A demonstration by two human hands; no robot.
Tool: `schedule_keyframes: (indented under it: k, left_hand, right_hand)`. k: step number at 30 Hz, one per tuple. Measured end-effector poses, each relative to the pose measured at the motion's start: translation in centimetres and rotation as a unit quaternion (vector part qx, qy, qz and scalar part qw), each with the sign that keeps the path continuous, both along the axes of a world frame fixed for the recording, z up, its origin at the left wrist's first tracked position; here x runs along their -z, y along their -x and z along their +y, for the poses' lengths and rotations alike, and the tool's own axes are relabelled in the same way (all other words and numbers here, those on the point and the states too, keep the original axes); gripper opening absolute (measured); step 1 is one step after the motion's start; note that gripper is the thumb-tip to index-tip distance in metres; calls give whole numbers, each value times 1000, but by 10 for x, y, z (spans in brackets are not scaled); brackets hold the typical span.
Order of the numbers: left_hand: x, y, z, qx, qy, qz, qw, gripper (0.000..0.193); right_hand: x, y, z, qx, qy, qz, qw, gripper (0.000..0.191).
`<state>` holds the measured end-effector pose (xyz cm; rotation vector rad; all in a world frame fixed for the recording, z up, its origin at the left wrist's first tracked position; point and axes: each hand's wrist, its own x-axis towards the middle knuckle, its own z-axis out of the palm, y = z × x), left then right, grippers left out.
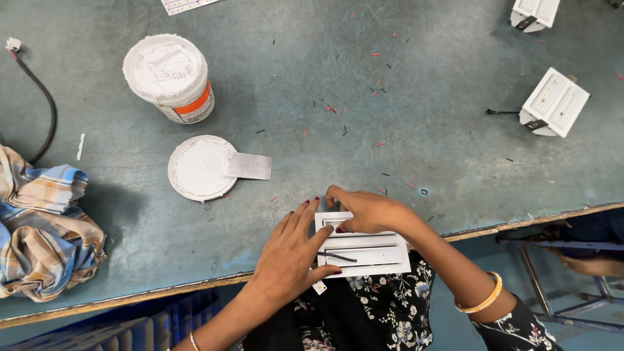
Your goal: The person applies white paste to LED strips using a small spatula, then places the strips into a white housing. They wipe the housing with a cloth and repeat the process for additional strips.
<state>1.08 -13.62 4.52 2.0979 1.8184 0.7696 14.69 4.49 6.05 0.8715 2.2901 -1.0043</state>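
Both hands rest on a white slotted frame (364, 250) lying at the near edge of the table (422, 130). Her left hand (292, 253) lies flat, fingers spread, on its left end; her right hand (364, 209) presses curled fingertips on its far edge. Farther left sit a white paste tub (170, 77) and its lid (198, 168).

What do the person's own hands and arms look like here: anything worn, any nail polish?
Both forearms are bare. The left hand has dark red polish on the nails and a thin gold bangle at the wrist. The right hand also has dark polished nails, with a thicker beaded gold bangle. Dark floral sleeve near the right elbow.
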Motion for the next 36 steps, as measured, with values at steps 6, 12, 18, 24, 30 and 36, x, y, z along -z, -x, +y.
schedule_keyframes:
  k: [6,12,18,24,30,36]
  left_hand:
    - [-12,3,20,60,74,60,994,71]
    - [-5,12,26,79,111,16,991,73]
    - [3,11,16,83,110,-83,987,72]
    - [8,6,0,27,84,-228,970,93]
    - [18,-5,-15,28,27,-230,972,87]
    - [25,-10,-21,31,0,-223,974,87]
  right_hand:
    - [-4,-56,20,113,33,181,976,44]
    - [-1,-98,25,172,-1,66,983,39]
    - [4,-87,18,90,-21,154,984,40]
    - [3,-52,-5,39,4,181,983,39]
    - [-15,-38,-27,16,-26,131,991,39]
    - [-25,-30,-36,59,-37,49,996,44]
